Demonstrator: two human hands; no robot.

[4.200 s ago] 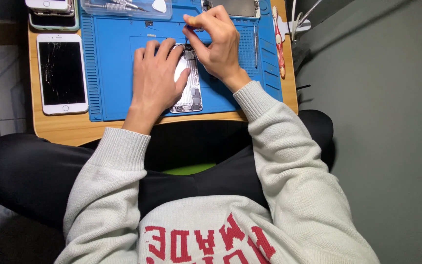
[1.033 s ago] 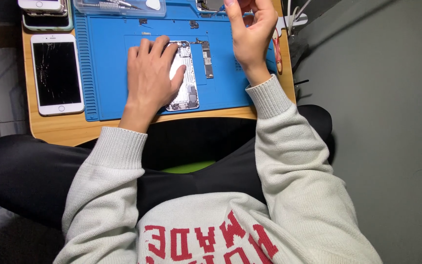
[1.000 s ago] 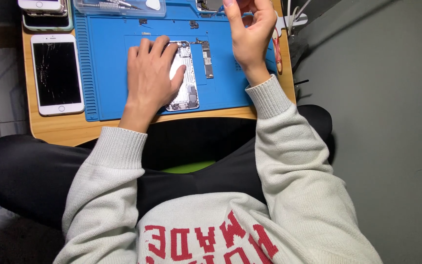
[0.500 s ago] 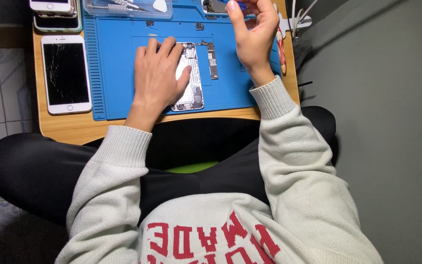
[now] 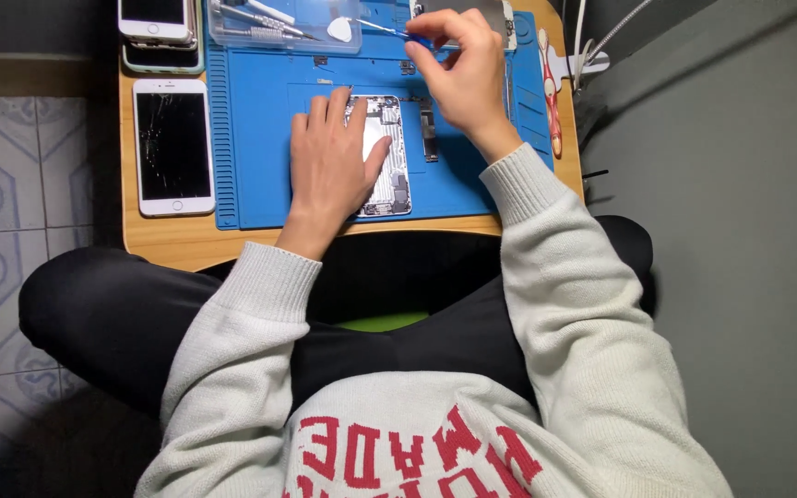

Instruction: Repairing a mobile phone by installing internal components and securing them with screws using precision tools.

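My left hand (image 5: pixel 332 153) lies flat on an opened silver phone (image 5: pixel 389 157) in the middle of the blue work mat (image 5: pixel 260 138), fingers spread. My right hand (image 5: pixel 461 69) is raised over the mat's far right part, fingers pinched on a thin blue-handled tool (image 5: pixel 387 31) that points left. A small dark metal strip (image 5: pixel 429 138) lies on the mat just right of the phone.
A white phone with a cracked screen (image 5: pixel 173 146) lies on the wooden table (image 5: pixel 168 242) left of the mat. Two more phones (image 5: pixel 159 28) sit stacked at the far left corner. A clear tool tray (image 5: pixel 288 22) and red-handled pliers (image 5: pixel 552 88) border the mat.
My right hand lifted off the phone and moved to the far right of the mat, then took up the thin blue tool. My left hand stayed on the phone.
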